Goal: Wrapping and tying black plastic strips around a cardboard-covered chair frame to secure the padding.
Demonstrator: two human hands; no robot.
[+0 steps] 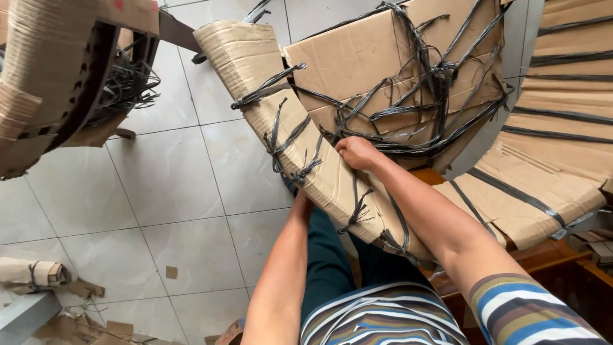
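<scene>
The brown cardboard-wrapped curved frame (281, 108), bound with tangled black plastic straps (408, 108), leans across our lap above the pale tiled floor (172, 211). Our right hand (357, 153) is closed on its upper edge, gripping cardboard and straps. Our left hand (301, 203) goes under the wrapped edge; we cannot tell its grip. Cardboard scraps (70, 291) lie by the floor's lower left corner

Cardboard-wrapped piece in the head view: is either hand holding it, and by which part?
The right hand grips the cardboard-wrapped piece at its upper edge, among the black straps. The left hand reaches under it; its hold is hidden.
</scene>
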